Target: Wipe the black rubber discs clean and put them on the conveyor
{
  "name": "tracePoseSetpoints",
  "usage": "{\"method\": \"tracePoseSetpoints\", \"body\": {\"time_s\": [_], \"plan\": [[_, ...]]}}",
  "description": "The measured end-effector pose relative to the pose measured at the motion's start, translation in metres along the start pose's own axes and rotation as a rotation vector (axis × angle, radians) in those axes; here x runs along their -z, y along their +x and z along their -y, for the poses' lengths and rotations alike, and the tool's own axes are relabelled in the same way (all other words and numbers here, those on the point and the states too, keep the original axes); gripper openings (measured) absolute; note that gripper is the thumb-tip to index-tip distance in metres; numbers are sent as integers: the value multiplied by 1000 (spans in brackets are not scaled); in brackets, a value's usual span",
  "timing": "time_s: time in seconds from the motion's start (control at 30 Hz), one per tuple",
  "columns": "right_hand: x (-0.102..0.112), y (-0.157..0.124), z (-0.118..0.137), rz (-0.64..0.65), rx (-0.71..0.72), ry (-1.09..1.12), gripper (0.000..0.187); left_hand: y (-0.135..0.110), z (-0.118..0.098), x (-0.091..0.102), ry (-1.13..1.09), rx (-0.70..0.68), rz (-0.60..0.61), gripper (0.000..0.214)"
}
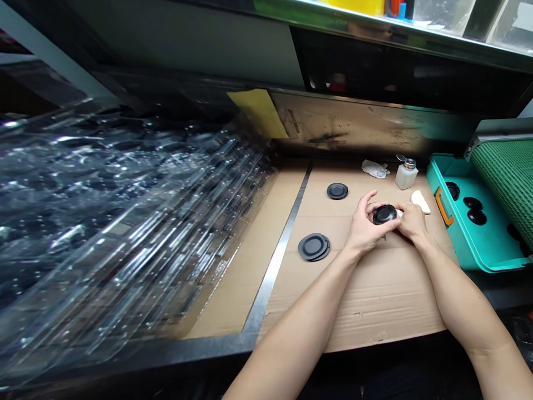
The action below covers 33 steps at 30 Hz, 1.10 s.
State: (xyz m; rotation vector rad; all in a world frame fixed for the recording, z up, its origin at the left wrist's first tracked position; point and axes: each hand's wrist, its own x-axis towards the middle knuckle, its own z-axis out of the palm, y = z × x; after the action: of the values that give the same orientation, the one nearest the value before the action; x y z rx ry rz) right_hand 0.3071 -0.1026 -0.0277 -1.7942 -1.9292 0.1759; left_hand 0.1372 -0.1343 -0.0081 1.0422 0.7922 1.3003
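two bare hands are working just above a cardboard sheet [353, 300]: the left hand [364, 229] and right hand [412, 222] are closing curled fingers [368, 200] on a black round disc [384, 214]. a stacked disc pair [313, 246] and a single disc [337, 191] are lying left; a teal tray [491, 253] and a dispenser bottle [406, 176] are standing farther off.

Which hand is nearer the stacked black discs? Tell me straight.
Left. The left hand is just to the right of the stacked black discs; the right hand is farther right, beyond the left hand.
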Motion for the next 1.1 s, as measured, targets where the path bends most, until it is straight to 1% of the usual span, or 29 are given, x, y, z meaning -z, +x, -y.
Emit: {"method": "tracePoseSetpoints", "body": {"time_s": [0.07, 0.2, 0.27, 0.43, 0.47, 0.5, 0.57, 0.6, 0.63, 0.7, 0.73, 0.8, 0.83, 0.87, 0.9, 0.97, 1.03, 1.1], "plan": [[1, 1, 0, 17, -17, -5, 25, -5, 1, -2, 157, -92, 17, 111], [3, 1, 1, 49, -24, -14, 25, -9, -3, -1, 362, -121, 96, 110], [3, 1, 1, 48, -19, -9, 26, -9, -3, 1, 418, -152, 82, 107], [1, 1, -1, 37, -4, 10, 25, -7, 1, 2, 487, -287, -3, 94], [0, 1, -1, 36, -8, 6, 25, -7, 2, 3, 515, -315, -3, 88], [0, 1, -1, 36, -14, 1, 25, -6, 2, 4, 556, -339, 8, 78], [0, 0, 0, 36, -22, -8, 25, -5, 3, 7, 672, -324, 63, 42], [0, 0, 1, 31, -23, -11, 25, -4, 4, 8, 747, -278, 87, 31], [0, 0, 1, 23, -21, -12, 26, -3, 4, 9, 832, -212, 99, 36], [-1, -1, 2, 4, -14, -14, 26, -1, 6, 12, 1014, -98, 68, 52], [-2, -1, 2, -5, -12, -15, 26, 0, 6, 13, 1100, -85, 28, 53], [-3, -1, 2, -10, -10, -12, 26, 3, 7, 16, 1223, -138, -49, 47], [-3, -1, 1, -9, -12, -12, 26, 3, 7, 18, 1251, -172, -65, 47], [-3, -1, 1, -7, -16, -13, 26, 4, 6, 21, 1260, -192, -52, 51], [-3, -1, 1, -4, -20, -16, 26, 4, 6, 24, 1259, -191, -9, 58], [-3, -1, 2, -3, -29, -25, 26, 1, 3, 29, 1255, -149, 141, 69], [-3, -2, 2, 0, -38, -32, 26, -5, 0, 31, 1270, -112, 288, 65], [-3, -2, 3, 5, -44, -37, 27, -10, -3, 31, 1293, -101, 361, 53]]}}
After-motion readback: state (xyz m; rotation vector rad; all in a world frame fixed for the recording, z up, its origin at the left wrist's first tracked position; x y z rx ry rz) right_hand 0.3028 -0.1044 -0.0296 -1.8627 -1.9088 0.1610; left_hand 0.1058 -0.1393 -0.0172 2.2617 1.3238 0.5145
